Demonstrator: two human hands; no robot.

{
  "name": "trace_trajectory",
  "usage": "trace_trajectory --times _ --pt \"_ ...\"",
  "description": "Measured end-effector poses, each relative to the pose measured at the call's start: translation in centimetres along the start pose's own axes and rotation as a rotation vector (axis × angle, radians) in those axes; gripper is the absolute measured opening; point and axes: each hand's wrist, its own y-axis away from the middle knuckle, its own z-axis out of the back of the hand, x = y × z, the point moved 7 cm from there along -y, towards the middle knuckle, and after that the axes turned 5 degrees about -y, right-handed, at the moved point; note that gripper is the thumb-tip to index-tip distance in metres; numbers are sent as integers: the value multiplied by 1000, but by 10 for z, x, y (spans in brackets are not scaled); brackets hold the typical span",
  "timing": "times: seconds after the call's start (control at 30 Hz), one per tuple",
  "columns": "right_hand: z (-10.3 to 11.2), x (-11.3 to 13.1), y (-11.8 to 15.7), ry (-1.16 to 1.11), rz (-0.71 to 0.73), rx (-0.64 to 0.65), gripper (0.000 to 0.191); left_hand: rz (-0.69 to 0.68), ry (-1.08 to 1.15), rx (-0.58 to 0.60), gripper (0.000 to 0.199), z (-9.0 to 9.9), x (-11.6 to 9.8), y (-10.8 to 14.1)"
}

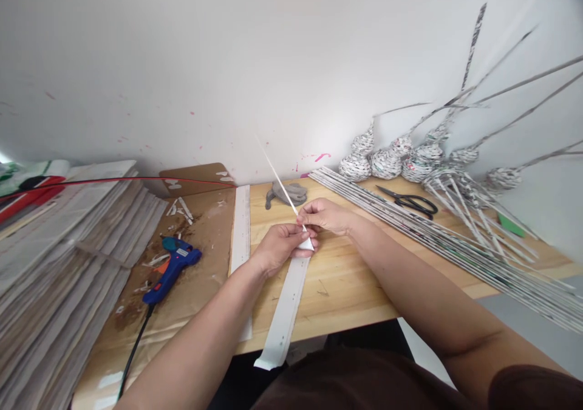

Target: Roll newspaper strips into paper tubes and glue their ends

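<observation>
Closely pinched, pointing to 11 o'clock

The white stick [283, 185] is clamped near its lower end by the left hand [283, 244] and, at 2 o'clock of it, the right hand [325, 214]. Its long axis is aimed at 11 o'clock. The strip [286, 307], nearer the left hand, is trailed between 6 and 7 o'clock past the counter's [350, 288] edge; any join is hidden.
</observation>
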Motion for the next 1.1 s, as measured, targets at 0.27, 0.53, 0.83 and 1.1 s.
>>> trace_trajectory --times 0.27,0.53,0.83,1.1 --pt "6 4 3 112 27 -7 30 27 36 0 29 1 -3 0" --pt "2 5 3 95 59 40 29 11 -21 -24 29 5 -1 0" --pt "1 4 3 76 47 76 28 -24 -69 -43 30 3 0 0" --pt "2 1 1 44 19 54 28 -62 -127 -56 30 2 -2 1"
